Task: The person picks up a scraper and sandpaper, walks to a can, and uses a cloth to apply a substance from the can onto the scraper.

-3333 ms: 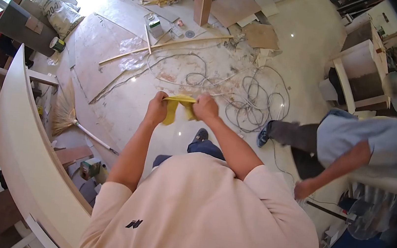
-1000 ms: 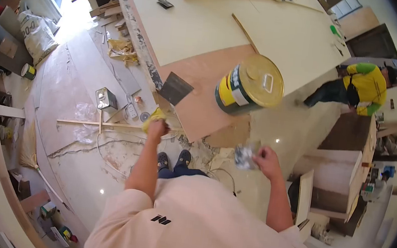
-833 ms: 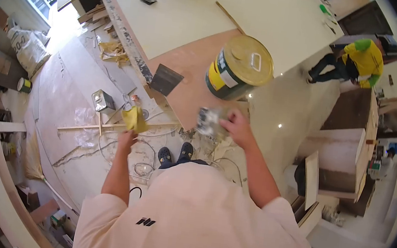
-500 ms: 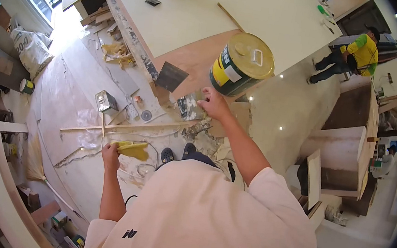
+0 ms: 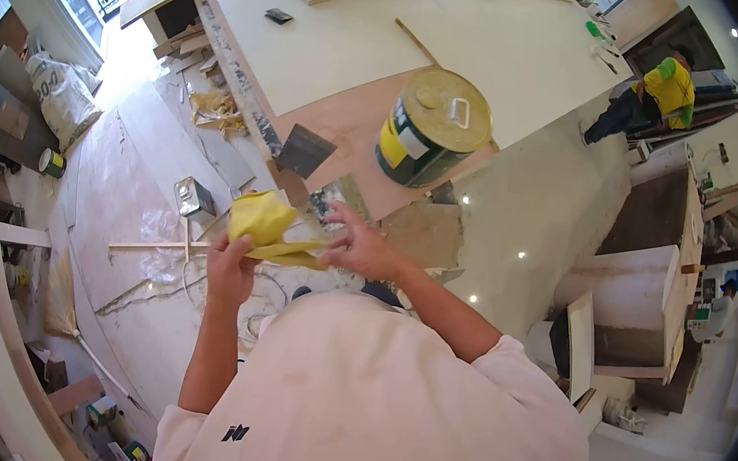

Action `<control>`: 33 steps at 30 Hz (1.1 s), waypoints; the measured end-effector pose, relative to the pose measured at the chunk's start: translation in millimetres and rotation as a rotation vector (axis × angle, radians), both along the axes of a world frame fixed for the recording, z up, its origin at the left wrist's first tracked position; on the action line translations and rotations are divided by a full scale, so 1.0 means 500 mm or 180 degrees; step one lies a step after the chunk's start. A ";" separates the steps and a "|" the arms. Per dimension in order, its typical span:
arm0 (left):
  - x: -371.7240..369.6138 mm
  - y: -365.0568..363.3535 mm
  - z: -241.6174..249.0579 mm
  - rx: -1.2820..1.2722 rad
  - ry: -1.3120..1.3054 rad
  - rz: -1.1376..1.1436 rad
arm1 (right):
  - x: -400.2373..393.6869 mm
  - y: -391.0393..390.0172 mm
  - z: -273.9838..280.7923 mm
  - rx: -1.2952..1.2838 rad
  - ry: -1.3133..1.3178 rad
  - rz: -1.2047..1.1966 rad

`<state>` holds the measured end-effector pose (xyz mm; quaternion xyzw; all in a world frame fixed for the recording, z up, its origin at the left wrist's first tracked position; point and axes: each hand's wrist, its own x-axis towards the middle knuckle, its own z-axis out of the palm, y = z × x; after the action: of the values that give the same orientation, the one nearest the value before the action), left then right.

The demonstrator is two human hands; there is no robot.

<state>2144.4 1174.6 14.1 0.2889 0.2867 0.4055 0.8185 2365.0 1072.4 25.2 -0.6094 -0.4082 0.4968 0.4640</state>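
My left hand (image 5: 232,267) is closed on a thin yellow cloth (image 5: 262,217). The cloth bulges upward above the thumb, and a folded strip of it stretches to the right. Beside that strip's far end is my right hand (image 5: 365,247), its fingers spread; whether a fingertip touches the cloth is hard to tell. Just beyond the right hand lies a paint-smeared plate (image 5: 341,198). A large green and yellow paint can (image 5: 435,130) with a gold lid stands on the worktable (image 5: 339,61) ahead.
A dark square plate (image 5: 307,151) lies at the table's near corner. On the floor are a metal tin (image 5: 194,200), a wooden strip (image 5: 151,245) and cords. A person in a yellow vest (image 5: 670,87) stands at the right; wooden cabinets (image 5: 626,299) are nearer.
My left hand has raised the yellow cloth and brought it inward. My right hand has moved left and back from the paint can, toward the cloth. The person in yellow has shifted posture.
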 end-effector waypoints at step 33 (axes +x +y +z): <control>0.348 -0.005 0.041 0.0067 -0.0583 0.0323 | 0.252 -0.013 0.175 0.1289 -0.1102 0.0003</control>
<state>2318.6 1171.9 34.5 0.2444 0.2207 0.4741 0.8166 2491.0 1066.1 112.8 -0.5798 -0.5729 0.2935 0.4995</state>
